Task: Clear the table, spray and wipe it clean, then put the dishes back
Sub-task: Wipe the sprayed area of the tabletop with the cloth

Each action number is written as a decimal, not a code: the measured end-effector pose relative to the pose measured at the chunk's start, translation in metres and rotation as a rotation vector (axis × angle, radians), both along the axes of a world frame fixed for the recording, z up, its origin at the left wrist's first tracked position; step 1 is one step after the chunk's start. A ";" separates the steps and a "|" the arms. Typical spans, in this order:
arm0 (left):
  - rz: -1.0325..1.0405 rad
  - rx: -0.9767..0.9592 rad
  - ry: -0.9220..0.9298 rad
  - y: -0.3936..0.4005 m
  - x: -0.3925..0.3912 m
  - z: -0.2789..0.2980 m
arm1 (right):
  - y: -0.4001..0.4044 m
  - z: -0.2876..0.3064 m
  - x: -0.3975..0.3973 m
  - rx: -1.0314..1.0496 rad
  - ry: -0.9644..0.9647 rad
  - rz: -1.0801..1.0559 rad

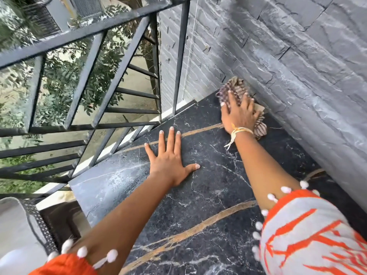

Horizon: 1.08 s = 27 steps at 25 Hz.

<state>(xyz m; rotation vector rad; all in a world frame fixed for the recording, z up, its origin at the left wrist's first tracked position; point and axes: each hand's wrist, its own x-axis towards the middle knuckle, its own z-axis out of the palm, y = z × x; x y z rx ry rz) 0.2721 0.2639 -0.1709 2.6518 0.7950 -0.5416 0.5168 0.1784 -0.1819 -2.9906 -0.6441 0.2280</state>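
Observation:
The table (198, 195) has a black marble top with white veins and gold streaks, and it runs along a grey stone wall. My right hand (239, 114) presses down on a striped brown and cream cloth (232, 86) at the far corner of the table, against the wall. My left hand (168, 157) lies flat on the tabletop with its fingers spread and nothing in it. A wet, smeared patch shows on the table's left part. No dishes or spray bottle are in view.
A dark metal railing (95, 96) borders the table's left and far side, with trees and ground below. The grey stone wall (297, 66) lines the right side. A woven chair with a pale cushion (17, 221) stands at the lower left.

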 end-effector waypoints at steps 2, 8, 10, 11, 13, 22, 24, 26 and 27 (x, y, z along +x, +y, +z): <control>-0.002 -0.006 0.021 0.000 0.000 0.003 | 0.012 0.000 -0.039 -0.021 -0.045 0.174; -0.006 -0.053 0.217 0.002 0.015 0.009 | 0.019 -0.005 -0.084 -0.043 -0.022 0.511; -0.012 -0.066 0.250 0.003 0.018 0.009 | 0.022 -0.004 -0.043 -0.031 -0.029 0.378; -0.013 -0.072 0.248 0.003 0.019 0.009 | 0.022 -0.002 -0.019 -0.026 -0.023 0.281; -0.016 -0.070 0.233 0.004 0.018 0.008 | 0.014 0.000 0.022 -0.033 -0.009 0.122; -0.025 -0.050 0.220 0.004 0.014 0.007 | -0.041 0.000 -0.048 0.012 0.034 -0.059; -0.021 -0.046 0.213 0.003 0.012 0.008 | -0.055 0.001 -0.107 -0.022 0.012 0.142; -0.011 -0.042 0.207 0.003 0.014 0.010 | -0.077 0.000 -0.143 -0.066 0.003 0.327; -0.004 -0.039 0.198 0.003 0.014 0.011 | -0.086 0.001 -0.142 -0.083 0.013 0.387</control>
